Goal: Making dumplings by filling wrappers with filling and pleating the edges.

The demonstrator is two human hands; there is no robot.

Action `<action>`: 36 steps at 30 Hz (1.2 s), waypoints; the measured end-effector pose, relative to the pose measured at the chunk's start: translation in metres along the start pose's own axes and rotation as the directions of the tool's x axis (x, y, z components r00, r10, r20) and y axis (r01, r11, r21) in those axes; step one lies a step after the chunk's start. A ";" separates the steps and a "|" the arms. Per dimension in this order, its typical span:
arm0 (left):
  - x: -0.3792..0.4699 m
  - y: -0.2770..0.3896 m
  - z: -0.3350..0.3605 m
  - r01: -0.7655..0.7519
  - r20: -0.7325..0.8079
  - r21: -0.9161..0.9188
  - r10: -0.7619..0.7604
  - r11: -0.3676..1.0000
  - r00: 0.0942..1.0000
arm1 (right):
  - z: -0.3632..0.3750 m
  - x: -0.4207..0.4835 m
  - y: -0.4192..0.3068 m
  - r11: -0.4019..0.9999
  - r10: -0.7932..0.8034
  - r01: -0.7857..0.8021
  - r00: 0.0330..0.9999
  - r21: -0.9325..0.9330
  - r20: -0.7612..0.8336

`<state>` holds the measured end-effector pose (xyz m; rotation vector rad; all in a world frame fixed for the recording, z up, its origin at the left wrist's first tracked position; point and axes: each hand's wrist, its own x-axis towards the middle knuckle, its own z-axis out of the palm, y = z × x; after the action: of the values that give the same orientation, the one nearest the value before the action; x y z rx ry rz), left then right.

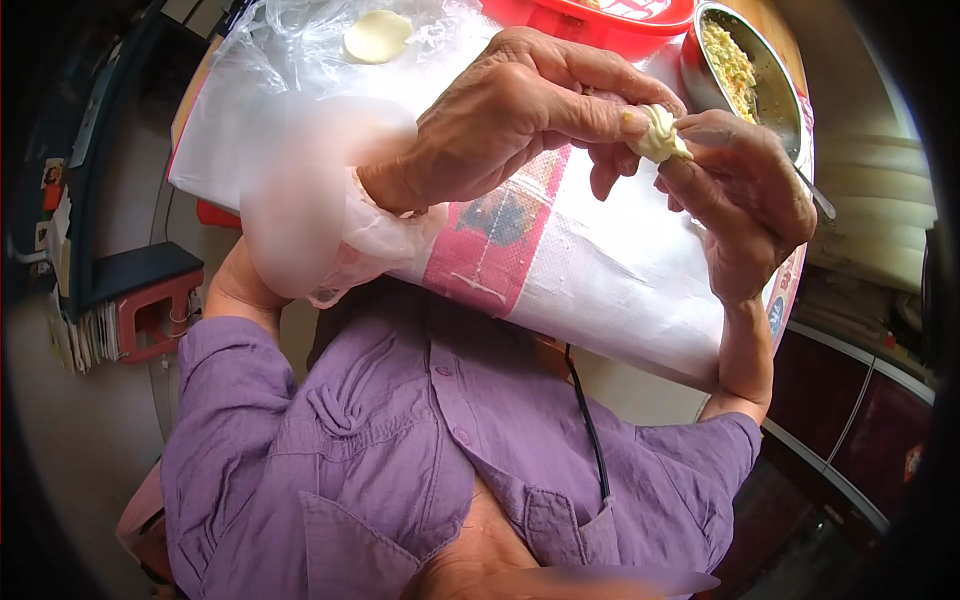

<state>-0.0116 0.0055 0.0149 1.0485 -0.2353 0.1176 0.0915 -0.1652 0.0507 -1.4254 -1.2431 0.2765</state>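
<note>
Between the fingertips of both hands is a small pleated dough dumpling (658, 135), raised above the table. My left hand (517, 112) pinches it with thumb and fingers from the left side, and a speck of yellowish filling sticks to that thumb. From the other side my right hand (739, 176) grips the dumpling's edge with its fingertips. A round, flat dough wrapper (377, 36) lies on clear plastic at the table's far left. Beyond my right hand stands a steel bowl (780, 97) with chopped filling (731, 71) in it.
A red plastic basin (615, 30) stands at the far edge beside the steel bowl. A metal utensil handle (819, 196) juts out near my right hand. White woven sheeting (607, 255) covers the table. Left of the table are a pink stool (159, 319) and a dark shelf.
</note>
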 end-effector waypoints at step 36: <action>-0.001 0.006 0.005 0.002 -0.034 0.128 0.002 0.992 0.999 | 0.000 -0.003 -0.008 0.991 0.053 -0.047 0.998 -0.121 0.042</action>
<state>-0.0139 0.0040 0.0217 1.1728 -0.1989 0.1522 0.0863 -0.1692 0.0557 -1.5629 -1.2800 0.2736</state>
